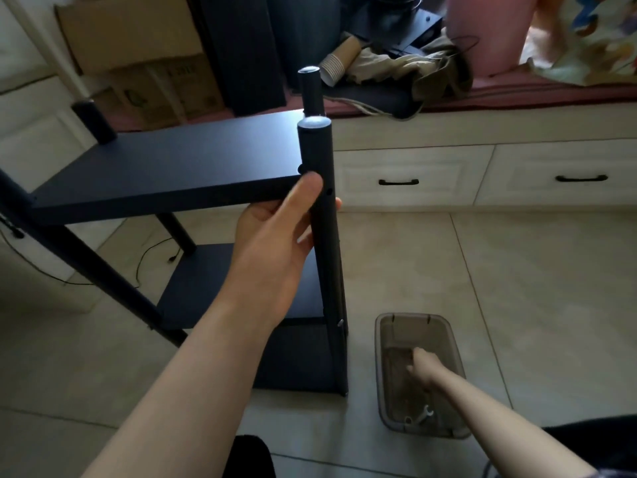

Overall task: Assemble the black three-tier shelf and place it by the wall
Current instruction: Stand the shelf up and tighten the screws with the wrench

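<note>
Partly assembled black three-tier shelf [165, 167] standing on the tiled floor [517, 270] in front of a white drawer unit [413, 177]. The top board, a middle board [241, 288] and a bottom board [300, 360] are all in place between the posts. The near right post [319, 201] stands upright at the corner of the top board, with a small open hole showing on its side just beside the thumb; this suggests the joint there is not yet fastened.

The left hand [275, 243] grasps this post, thumb on the near face and fingertips wrapped round behind it, steadying the post against the board's corner. The right hand [418, 365] reaches down into a translucent plastic bin [386, 374] on the floor, well apart from the shelf; its fingers point into the bin, and whether they have closed on anything cannot be told. A small wrench [424, 414] lies at the near end of the bin.

Risks, as judged: with only one hand on the post and attention turned to the bin, the post may twist or slip, so that its hole no longer meets the board. The unfastened corner may sag. A pull on the post could tip the light frame. A black cable [155, 250] trails on the floor by the far leg and may catch when the shelf is carried to the wall.
</note>
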A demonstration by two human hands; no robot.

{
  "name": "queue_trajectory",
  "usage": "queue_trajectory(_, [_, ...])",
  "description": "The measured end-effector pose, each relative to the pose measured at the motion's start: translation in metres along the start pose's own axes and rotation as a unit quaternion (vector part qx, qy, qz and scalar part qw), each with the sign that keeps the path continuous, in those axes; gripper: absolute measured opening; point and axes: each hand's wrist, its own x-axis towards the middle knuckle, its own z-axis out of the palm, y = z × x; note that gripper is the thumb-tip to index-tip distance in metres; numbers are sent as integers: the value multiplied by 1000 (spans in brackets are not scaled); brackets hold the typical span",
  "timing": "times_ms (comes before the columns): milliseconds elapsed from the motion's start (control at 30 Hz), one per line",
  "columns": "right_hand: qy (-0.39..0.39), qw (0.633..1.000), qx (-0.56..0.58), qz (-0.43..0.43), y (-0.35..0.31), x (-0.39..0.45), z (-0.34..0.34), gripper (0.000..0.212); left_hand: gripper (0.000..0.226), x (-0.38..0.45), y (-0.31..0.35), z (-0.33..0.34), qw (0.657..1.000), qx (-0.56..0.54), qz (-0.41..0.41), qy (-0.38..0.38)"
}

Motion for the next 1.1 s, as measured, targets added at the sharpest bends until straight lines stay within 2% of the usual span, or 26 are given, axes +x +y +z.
queue_trajectory(67, [2, 1000, 22, 21, -1, 9, 3, 49, 25, 1, -1, 3, 1000, -23, -5, 21])
queue_trajectory(133, [6, 998, 46, 37, -1, 18, 8, 51, 30, 2, -2, 5, 998, -33, -12, 44])
queue_trajectory(400, [1, 999, 23, 28, -2, 46, 16, 17, 27, 6, -5, 5, 999, -39, -7, 13])
queue_trajectory(433, [1, 999, 19, 30, -2, 47, 16, 15, 27, 7, -5, 4, 999, -43, -9, 9])
queue_trajectory(533, [10, 998, 36, 41, -3, 52, 15, 31, 31, 9, -7, 3, 999, -52, -6, 3])
queue_trajectory(667, [21, 995, 73, 65, -3, 54, 16, 17, 34, 10, -9, 2, 998, -60, 0, -2])
queue_trajectory(800, [40, 993, 78, 74, -1, 49, 22, 18, 35, 11, -10, 0, 998, -61, -1, -6])
queue_trajectory(933, [95, 994, 36, 34, -7, 36, 24, 15, 31, 13, -8, -1, 998, -59, -14, -13])
queue_trajectory(1100, [84, 994, -37, -63, -49, 12, 11, 13, 23, 12, -4, 1, 998, -54, -21, -4])
